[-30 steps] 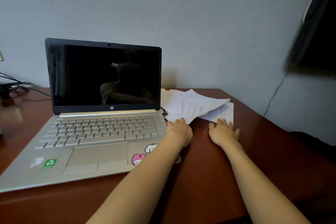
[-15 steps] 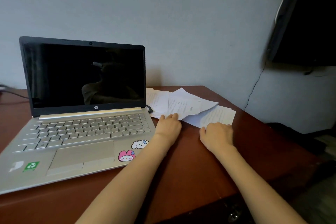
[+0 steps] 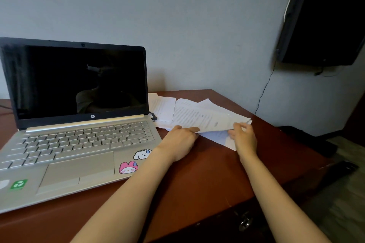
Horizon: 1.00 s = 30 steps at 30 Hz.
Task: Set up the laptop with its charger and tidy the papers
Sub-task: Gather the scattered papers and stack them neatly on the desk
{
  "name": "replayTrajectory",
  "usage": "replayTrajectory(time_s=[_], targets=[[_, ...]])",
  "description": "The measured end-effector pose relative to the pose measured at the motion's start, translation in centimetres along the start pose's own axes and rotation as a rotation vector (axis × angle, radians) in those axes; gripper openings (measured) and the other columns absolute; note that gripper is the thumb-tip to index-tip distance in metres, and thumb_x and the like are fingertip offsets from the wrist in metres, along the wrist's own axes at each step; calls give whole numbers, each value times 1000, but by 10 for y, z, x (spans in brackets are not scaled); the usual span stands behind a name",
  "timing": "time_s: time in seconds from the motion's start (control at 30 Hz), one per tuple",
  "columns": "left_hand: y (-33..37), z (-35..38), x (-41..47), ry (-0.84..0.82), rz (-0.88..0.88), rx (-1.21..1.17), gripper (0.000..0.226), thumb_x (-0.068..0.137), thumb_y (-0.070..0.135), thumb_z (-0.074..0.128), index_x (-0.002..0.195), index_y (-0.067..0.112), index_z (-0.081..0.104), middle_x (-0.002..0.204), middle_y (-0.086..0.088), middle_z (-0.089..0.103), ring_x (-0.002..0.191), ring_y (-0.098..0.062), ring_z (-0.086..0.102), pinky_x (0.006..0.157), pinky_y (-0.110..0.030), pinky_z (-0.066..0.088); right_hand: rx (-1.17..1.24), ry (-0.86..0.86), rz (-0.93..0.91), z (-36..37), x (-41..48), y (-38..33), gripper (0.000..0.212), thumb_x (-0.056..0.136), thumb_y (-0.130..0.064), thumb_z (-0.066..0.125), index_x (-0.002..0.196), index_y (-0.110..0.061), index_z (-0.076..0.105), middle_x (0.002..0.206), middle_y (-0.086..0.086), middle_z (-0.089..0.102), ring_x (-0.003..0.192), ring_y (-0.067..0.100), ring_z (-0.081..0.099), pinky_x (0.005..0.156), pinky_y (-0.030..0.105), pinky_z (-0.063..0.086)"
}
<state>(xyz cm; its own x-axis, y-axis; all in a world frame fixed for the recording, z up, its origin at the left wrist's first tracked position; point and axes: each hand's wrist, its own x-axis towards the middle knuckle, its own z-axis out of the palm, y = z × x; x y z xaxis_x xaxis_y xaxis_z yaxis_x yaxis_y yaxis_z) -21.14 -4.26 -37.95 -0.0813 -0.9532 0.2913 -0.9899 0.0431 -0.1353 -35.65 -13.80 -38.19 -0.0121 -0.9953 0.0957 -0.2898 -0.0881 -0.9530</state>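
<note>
A silver laptop (image 3: 79,140) stands open on the brown desk (image 3: 197,173) with its screen dark. A black plug (image 3: 153,118) sits in its right side. Several loose white papers (image 3: 197,116) lie fanned out to the right of the laptop. My left hand (image 3: 179,142) rests at the near left edge of the papers, fingers on a sheet. My right hand (image 3: 244,138) pinches the near right edge of the top sheets, which are lifted slightly off a lower sheet (image 3: 219,137).
A dark wall-mounted screen (image 3: 324,16) hangs at the upper right with a thin cable (image 3: 264,92) running down the wall. The desk's right edge drops off near my right arm. A dark object (image 3: 308,140) lies on the floor beyond.
The view has swung right, so the laptop sits further left. My right hand went from flat on the papers to gripping their edge and lifting. My left hand slid onto the sheets.
</note>
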Motion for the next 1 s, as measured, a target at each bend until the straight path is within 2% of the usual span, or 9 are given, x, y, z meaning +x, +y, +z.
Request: replayTrajectory(time_s=[0.1, 0.27, 0.33, 0.43, 0.47, 0.53, 0.67, 0.83, 1.0], targets=[[7, -3, -2, -4, 42, 16, 30, 93, 7, 34, 111, 10, 58, 128, -1, 51, 95, -25, 55, 86, -30, 36, 27, -7, 10, -1, -1, -2, 44, 94, -26, 49, 133, -8, 42, 128, 16, 56, 112, 34, 57, 92, 39, 47], [14, -7, -2, 27, 95, -19, 39, 94, 9, 34, 129, 13, 52, 141, 2, 45, 108, -25, 54, 97, -32, 37, 64, 24, 16, -9, 3, 1, 41, 93, -4, 47, 134, -8, 43, 133, 14, 51, 118, 31, 51, 81, 28, 41], [17, -6, -4, -15, 100, -178, 47, 91, 8, 39, 135, 20, 49, 141, 1, 45, 116, -24, 50, 100, -31, 36, 91, 66, 18, -10, 5, 3, 42, 89, 3, 47, 130, -9, 47, 133, 14, 51, 117, 30, 52, 80, 28, 43], [19, -12, -9, -4, -20, -645, 31, 87, 6, 50, 104, 23, 69, 135, 2, 49, 125, -14, 45, 100, -17, 30, 99, 95, 13, -11, 4, 4, 43, 87, 7, 48, 126, -10, 50, 131, 13, 52, 118, 29, 52, 78, 26, 45], [18, -15, -9, 52, -80, -794, 26, 86, 5, 52, 85, 25, 68, 132, 2, 51, 126, -12, 44, 99, -16, 29, 99, 101, 12, -11, 3, 5, 42, 87, 7, 49, 125, -10, 51, 131, 12, 52, 118, 29, 53, 79, 27, 47], [16, -16, -10, 146, -200, -945, 26, 85, 4, 50, 76, 28, 54, 127, 2, 55, 123, -14, 47, 98, -22, 31, 128, 122, 30, -11, 5, 6, 41, 85, 7, 52, 123, -11, 52, 128, 12, 54, 115, 29, 55, 82, 31, 52], [11, -7, -8, -32, -216, -530, 26, 93, 16, 41, 114, 23, 55, 131, 0, 51, 116, -21, 50, 100, -33, 35, 226, 110, 113, -11, 6, 8, 39, 83, 2, 58, 119, -12, 52, 119, 13, 60, 93, 28, 66, 76, 42, 58], [15, -12, -9, -55, -158, -408, 33, 94, 21, 43, 113, 33, 67, 150, 7, 35, 130, -16, 43, 106, -27, 29, 338, 59, 135, -13, 7, 9, 37, 87, 6, 53, 120, -10, 51, 107, 10, 60, 72, 21, 65, 50, 24, 52], [11, -12, -10, -71, -76, -356, 38, 92, 15, 45, 114, 36, 67, 151, 6, 34, 138, -12, 31, 113, -27, 22, 403, 118, 155, -11, 10, 11, 33, 86, 9, 53, 112, -11, 54, 117, 17, 61, 89, 29, 67, 57, 28, 54]])
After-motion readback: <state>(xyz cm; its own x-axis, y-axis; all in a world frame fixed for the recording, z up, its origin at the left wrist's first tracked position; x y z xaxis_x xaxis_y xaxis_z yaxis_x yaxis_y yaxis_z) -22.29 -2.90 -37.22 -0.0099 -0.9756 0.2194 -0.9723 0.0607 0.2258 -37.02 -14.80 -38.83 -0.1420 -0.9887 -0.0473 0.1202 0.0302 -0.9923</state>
